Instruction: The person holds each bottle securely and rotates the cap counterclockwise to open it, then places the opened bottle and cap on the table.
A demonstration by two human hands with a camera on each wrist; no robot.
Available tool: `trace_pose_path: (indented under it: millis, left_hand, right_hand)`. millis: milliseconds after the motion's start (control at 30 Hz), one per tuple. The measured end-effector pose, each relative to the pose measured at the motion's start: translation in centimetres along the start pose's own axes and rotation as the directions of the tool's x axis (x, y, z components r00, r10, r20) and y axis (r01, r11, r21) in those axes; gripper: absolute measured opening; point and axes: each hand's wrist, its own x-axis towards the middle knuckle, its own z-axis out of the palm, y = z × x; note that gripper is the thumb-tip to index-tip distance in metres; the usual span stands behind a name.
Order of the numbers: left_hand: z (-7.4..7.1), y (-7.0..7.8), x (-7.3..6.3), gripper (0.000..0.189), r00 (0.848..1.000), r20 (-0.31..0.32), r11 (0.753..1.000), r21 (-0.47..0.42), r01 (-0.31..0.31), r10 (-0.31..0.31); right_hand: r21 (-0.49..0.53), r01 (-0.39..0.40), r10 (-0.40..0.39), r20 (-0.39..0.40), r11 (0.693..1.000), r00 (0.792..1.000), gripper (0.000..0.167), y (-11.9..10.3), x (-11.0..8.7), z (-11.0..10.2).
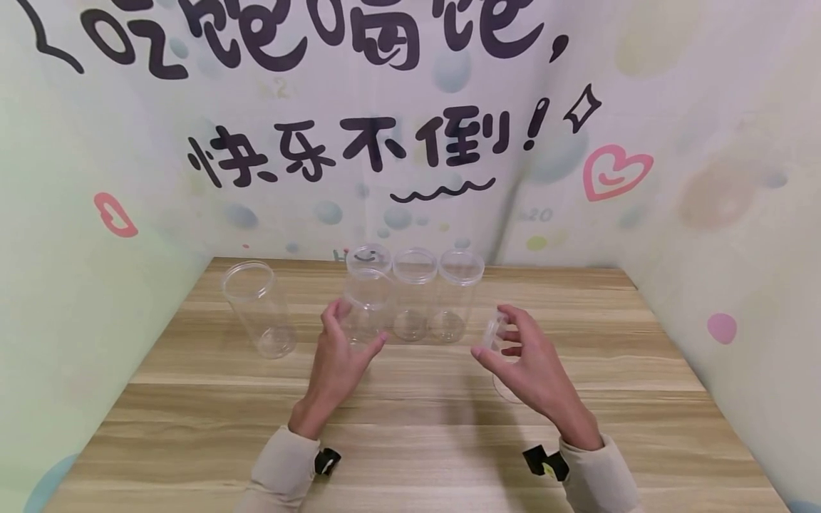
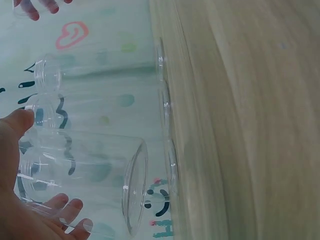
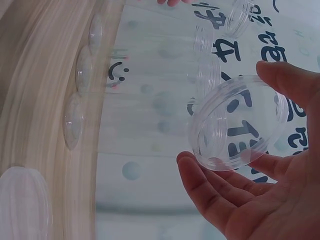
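My left hand (image 1: 335, 360) grips a clear plastic jar (image 2: 95, 165) around its side. The jar is upright, and in the left wrist view its base (image 2: 135, 187) is raised off the table. To the right, my right hand (image 1: 532, 367) holds a round clear lid (image 3: 240, 125) by its edge, thumb on one side and fingers on the other. The lid is tilted on its side and apart from the jar. Behind the held jar stand three similar clear jars in a row, including a middle jar (image 1: 415, 303) and a right jar (image 1: 458, 303).
Another clear jar (image 1: 259, 310) stands alone at the table's left. A round clear disc, probably a lid, (image 3: 25, 200) lies on the wooden table (image 1: 410, 456), partly hidden beneath my right hand in the head view. A printed backdrop (image 1: 295, 221) rises behind the table.
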Motion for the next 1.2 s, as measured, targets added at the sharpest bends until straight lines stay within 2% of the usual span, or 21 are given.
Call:
trace_pose_path:
  millis: [333,633,900,1200]
  left_hand:
    - [-0.7,-0.6,0.6,0.092,0.998,-0.038,0.998,-0.018,0.058,-0.058]
    - [-0.8,-1.3,0.9,0.090,0.993,-0.089,0.997,-0.026,0.079,-0.081]
    - [-1.0,-2.1,0.9,0.083,0.981,-0.190,0.999,-0.040,0.021,-0.028]
    - [-1.5,-2.5,1.3,0.084,0.971,-0.237,1.000,0.015,-0.006,0.009]
  right_hand:
    - [-0.021,-0.027,0.027,0.014,0.999,1.000,0.077,0.6,-0.2,-0.5]
    - [-0.016,-0.033,0.033,0.002,0.999,0.999,0.076,1.5,-0.1,-0.8]
    - [-0.009,-0.029,0.028,-0.014,1.000,1.000,0.074,2.0,0.0,-0.9]
    - [-0.012,-0.030,0.030,-0.028,0.999,0.999,0.074,2.3,0.1,-1.2]
